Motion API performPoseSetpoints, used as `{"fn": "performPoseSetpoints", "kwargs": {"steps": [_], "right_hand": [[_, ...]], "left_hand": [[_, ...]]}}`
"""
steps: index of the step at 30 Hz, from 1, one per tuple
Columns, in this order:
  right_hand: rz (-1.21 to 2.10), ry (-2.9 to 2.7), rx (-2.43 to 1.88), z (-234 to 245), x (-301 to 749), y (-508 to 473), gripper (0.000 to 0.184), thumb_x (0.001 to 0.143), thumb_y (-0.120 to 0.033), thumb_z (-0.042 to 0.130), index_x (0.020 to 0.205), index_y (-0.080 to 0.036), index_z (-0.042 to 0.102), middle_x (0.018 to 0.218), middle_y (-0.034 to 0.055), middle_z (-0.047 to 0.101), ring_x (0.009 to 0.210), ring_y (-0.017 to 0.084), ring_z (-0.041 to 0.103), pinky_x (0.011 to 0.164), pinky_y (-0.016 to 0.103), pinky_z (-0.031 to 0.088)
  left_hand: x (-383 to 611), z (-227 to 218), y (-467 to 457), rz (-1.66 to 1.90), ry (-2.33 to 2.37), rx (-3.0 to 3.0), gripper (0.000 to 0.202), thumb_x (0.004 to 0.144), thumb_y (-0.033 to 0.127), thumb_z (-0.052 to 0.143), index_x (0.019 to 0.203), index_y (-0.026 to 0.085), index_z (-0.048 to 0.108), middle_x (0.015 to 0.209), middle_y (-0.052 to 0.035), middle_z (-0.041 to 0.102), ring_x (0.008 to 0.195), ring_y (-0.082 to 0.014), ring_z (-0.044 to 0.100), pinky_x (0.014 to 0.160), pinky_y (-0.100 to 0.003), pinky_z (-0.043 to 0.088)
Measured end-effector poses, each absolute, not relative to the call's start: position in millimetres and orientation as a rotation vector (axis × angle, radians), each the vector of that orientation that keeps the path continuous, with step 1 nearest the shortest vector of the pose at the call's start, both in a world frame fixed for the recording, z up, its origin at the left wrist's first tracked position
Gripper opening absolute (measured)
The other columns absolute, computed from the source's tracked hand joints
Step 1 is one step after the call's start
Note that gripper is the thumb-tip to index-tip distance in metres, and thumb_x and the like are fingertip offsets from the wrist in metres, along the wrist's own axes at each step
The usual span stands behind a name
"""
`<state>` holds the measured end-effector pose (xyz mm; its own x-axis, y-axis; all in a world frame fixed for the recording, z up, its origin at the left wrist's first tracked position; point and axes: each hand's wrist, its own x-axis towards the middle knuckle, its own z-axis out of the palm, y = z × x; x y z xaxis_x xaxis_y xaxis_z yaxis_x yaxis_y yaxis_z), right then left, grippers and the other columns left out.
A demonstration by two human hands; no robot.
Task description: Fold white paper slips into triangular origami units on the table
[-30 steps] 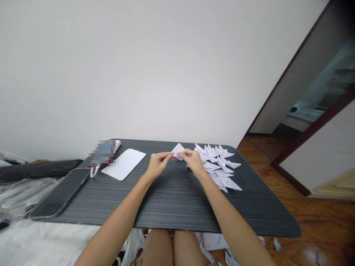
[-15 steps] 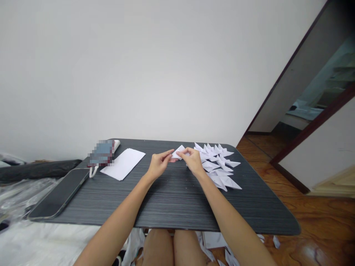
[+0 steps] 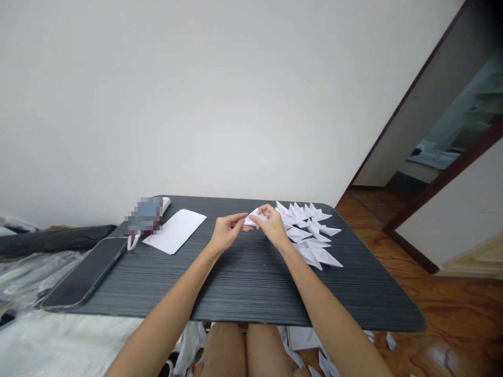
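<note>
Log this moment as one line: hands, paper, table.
left hand: holds folded paper | right hand: holds same paper | table, right: pointed paper shapes | table, left: white sheets, phone

No text, label, brand, number or sign can be read. With the tabletop point(image 3: 251, 283) taken as a clock face, the red-edged device point(image 3: 144, 215) at ten o'clock is pixelated, hiding any lettering there; the phone point(image 3: 86, 272) at nine o'clock has a dark screen, with no legible characters on its face.
</note>
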<state>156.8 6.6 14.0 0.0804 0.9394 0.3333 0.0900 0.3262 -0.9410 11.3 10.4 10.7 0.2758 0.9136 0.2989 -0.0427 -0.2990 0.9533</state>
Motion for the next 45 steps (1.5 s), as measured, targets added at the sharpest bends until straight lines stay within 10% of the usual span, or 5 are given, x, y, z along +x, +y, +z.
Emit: {"fn": "performPoseSetpoints", "kwargs": {"steps": [5, 22, 29, 33, 45], "right_hand": [[1.105, -1.361, -0.892, 18.9, 158.5, 3.4, 0.048, 0.058, -0.029, 0.063, 0.099, -0.022, 0.039, 0.063, -0.0063, 0.054, 0.038, 0.007, 0.048, 0.041, 0.021, 0.039], [1.167, -1.406, -0.913, 17.2, 154.6, 2.1, 0.037, 0.056, -0.014, 0.056, 0.093, -0.018, 0.058, 0.064, -0.0021, 0.057, 0.047, 0.008, 0.048, 0.052, 0.023, 0.041], [1.234, -1.314, -0.845, 21.1, 161.2, 3.9, 0.026, 0.056, -0.013, 0.054, 0.080, -0.018, 0.061, 0.075, 0.0000, 0.059, 0.057, 0.009, 0.051, 0.058, 0.023, 0.041], [1.314, -1.188, -0.837, 20.7, 165.8, 6.4, 0.018, 0.056, -0.013, 0.056, 0.073, -0.017, 0.059, 0.060, -0.0034, 0.054, 0.051, 0.006, 0.046, 0.054, 0.022, 0.036], [1.216, -1.376, -0.866, 14.1, 147.6, 1.9, 0.032, 0.061, -0.025, 0.061, 0.092, -0.021, 0.056, 0.088, 0.0011, 0.059, 0.065, 0.010, 0.056, 0.066, 0.026, 0.043]], "left_hand": [[9.0, 12.7, 12.0, 1.152, 0.800, 1.478, 0.040, 0.068, 0.031, 0.058, 0.097, 0.004, 0.057, 0.072, -0.0108, 0.067, 0.067, -0.0214, 0.064, 0.070, -0.036, 0.051], [8.0, 16.6, 11.8, 0.969, 0.760, 1.409, 0.045, 0.066, 0.022, 0.061, 0.106, 0.003, 0.052, 0.057, -0.0052, 0.064, 0.045, -0.0130, 0.059, 0.046, -0.023, 0.047], [1.8, 21.8, 13.4, 0.948, 0.661, 1.261, 0.049, 0.073, 0.013, 0.049, 0.121, 0.005, 0.039, 0.079, -0.0130, 0.066, 0.076, -0.0195, 0.063, 0.075, -0.032, 0.049], [-4.3, 24.3, 19.3, 1.044, 0.699, 1.303, 0.054, 0.078, 0.024, 0.046, 0.126, 0.004, 0.029, 0.084, -0.0161, 0.065, 0.075, -0.0208, 0.063, 0.061, -0.029, 0.052], [1.4, 12.4, 24.3, 1.332, 0.914, 1.529, 0.035, 0.067, 0.036, 0.057, 0.088, 0.010, 0.064, 0.102, -0.0110, 0.060, 0.066, -0.0174, 0.062, 0.063, -0.031, 0.053]]}}
